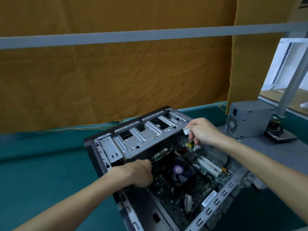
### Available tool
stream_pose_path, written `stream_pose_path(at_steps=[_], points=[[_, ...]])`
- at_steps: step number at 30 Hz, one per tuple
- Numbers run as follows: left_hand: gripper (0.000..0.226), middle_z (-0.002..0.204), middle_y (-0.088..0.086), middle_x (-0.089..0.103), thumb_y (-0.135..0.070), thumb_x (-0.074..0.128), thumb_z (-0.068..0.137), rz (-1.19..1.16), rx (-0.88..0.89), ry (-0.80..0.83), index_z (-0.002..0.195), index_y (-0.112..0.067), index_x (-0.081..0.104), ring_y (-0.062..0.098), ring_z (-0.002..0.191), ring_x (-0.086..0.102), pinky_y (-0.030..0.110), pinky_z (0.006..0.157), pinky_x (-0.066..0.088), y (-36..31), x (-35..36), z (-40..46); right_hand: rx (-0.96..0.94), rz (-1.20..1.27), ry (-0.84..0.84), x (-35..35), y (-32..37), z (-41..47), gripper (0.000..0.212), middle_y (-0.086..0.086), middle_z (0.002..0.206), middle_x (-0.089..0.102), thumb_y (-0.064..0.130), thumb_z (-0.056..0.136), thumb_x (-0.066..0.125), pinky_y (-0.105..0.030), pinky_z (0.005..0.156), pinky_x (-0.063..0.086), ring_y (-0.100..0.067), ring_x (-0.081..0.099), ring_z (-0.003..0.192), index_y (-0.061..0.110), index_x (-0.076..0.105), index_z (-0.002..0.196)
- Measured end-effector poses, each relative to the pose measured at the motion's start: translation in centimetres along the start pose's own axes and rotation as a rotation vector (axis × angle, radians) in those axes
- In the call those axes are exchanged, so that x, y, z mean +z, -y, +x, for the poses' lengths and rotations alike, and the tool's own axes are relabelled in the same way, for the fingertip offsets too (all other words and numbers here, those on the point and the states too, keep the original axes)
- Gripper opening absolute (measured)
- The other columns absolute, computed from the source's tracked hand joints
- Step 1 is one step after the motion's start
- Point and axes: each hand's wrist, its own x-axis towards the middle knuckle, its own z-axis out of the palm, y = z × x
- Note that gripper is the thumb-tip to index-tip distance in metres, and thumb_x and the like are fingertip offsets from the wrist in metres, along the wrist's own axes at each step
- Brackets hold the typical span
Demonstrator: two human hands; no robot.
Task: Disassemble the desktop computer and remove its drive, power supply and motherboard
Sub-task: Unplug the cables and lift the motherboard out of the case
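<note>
Both curled inside the case [216, 200] — left hand [141, 174] on the motherboard [191, 184] edge, right hand [202, 130] pinching a card [188, 130].

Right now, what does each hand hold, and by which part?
The right hand pinches a small silver metal bracket by its near end. The left hand curls inside the open grey computer case; what it holds cannot be told.
</note>
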Motion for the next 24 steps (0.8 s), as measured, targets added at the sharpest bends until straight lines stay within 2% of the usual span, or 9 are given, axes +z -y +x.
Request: stream_pose_path(at_steps=[4, 7, 9, 11, 13, 17, 20, 22, 24], points=[[0.044, 0.141, 0.010, 0.051, -0.013, 0.040, 0.102, 0.130, -0.071, 0.072, 0.146, -0.005, 0.043, 0.029, 0.117, 0.059, 0.036, 0.086, 0.048, -0.2, 0.5, -0.2, -0.050, -0.253, 0.063, -0.1, -0.4, -0.9, 0.023, -0.001, 0.070, 0.074, 0.011, 0.094, 0.046, -0.041, 0.063, 0.057, -0.016, 0.067, 0.057, 0.022, 0.066, 0.094], [0.040, 0.141, 0.014, 0.055, -0.015, 0.043, 0.104, 0.131, -0.065, 0.135, 0.141, 0.000, 0.051, 0.031, 0.122, 0.060, 0.035, 0.087, 0.047, -0.8, 0.8, -0.5, -0.088, -0.374, 0.164, 0.9, -0.4, -1.5, 0.020, 0.000, 0.079, 0.073, 0.014, 0.097, 0.047, -0.033, 0.056, 0.051, -0.015, 0.063, 0.057, 0.022, 0.066, 0.099], [0.040, 0.138, 0.018, 0.049, -0.010, 0.038, 0.104, 0.103, -0.100, 0.187, 0.139, 0.006, 0.048, 0.033, 0.112, 0.057, 0.038, 0.088, 0.044, -0.9, 0.6, -0.7, -0.110, -0.399, 0.214, 1.8, -0.2, -1.6, 0.020, 0.000, 0.081, 0.072, 0.016, 0.099, 0.046, -0.028, 0.052, 0.046, -0.013, 0.059, 0.055, 0.021, 0.065, 0.102], [0.044, 0.143, 0.014, 0.046, -0.012, 0.039, 0.103, 0.059, -0.130, 0.110, 0.144, 0.000, 0.044, 0.029, 0.109, 0.055, 0.038, 0.086, 0.044, -1.2, 0.2, -0.9, -0.122, -0.431, 0.245, 2.4, -0.2, -1.5, 0.018, -0.001, 0.085, 0.071, 0.017, 0.099, 0.047, -0.031, 0.059, 0.050, -0.016, 0.065, 0.065, 0.022, 0.064, 0.097], [0.045, 0.148, 0.006, 0.045, -0.015, 0.041, 0.102, 0.104, -0.112, 0.039, 0.146, -0.008, 0.044, 0.027, 0.120, 0.056, 0.038, 0.089, 0.047, -1.2, 0.0, -1.1, -0.123, -0.460, 0.251, 2.8, -0.2, -1.2, 0.017, -0.002, 0.088, 0.070, 0.017, 0.097, 0.049, -0.035, 0.067, 0.053, -0.021, 0.068, 0.077, 0.020, 0.064, 0.092], [0.033, 0.110, 0.004, 0.053, -0.014, 0.043, 0.099, 0.214, -0.067, 0.058, 0.129, -0.009, 0.058, 0.024, 0.095, 0.054, 0.036, 0.081, 0.047, -1.0, 0.1, -0.9, -0.134, -0.478, 0.281, 3.2, -0.1, -0.6, 0.016, -0.002, 0.089, 0.068, 0.020, 0.096, 0.052, -0.034, 0.070, 0.052, -0.023, 0.067, 0.083, 0.015, 0.067, 0.096], [0.020, 0.088, 0.001, 0.049, -0.018, 0.045, 0.104, 0.232, -0.063, 0.172, 0.111, -0.014, 0.063, 0.023, 0.082, 0.050, 0.033, 0.079, 0.041, -1.2, 0.6, -0.6, -0.157, -0.492, 0.304, 3.6, -0.5, -0.4, 0.015, 0.002, 0.088, 0.067, 0.025, 0.095, 0.055, -0.035, 0.072, 0.052, -0.021, 0.066, 0.083, 0.017, 0.068, 0.096], [0.019, 0.086, 0.007, 0.050, -0.018, 0.041, 0.105, 0.233, -0.045, 0.249, 0.093, -0.013, 0.055, 0.026, 0.082, 0.048, 0.035, 0.079, 0.039, -1.2, 0.6, -0.3, -0.168, -0.490, 0.319, 4.0, -0.9, -0.5, 0.012, 0.003, 0.087, 0.066, 0.027, 0.093, 0.057, -0.035, 0.072, 0.051, -0.020, 0.065, 0.082, 0.021, 0.067, 0.091], [0.024, 0.094, 0.011, 0.056, -0.024, 0.041, 0.104, 0.125, -0.035, 0.287, 0.096, -0.008, 0.057, 0.028, 0.084, 0.053, 0.037, 0.075, 0.042, -0.9, 0.2, -0.2, -0.191, -0.498, 0.325, 4.2, -1.3, -0.5, 0.011, 0.005, 0.084, 0.065, 0.028, 0.092, 0.058, -0.034, 0.067, 0.048, -0.018, 0.064, 0.080, 0.023, 0.064, 0.086]])
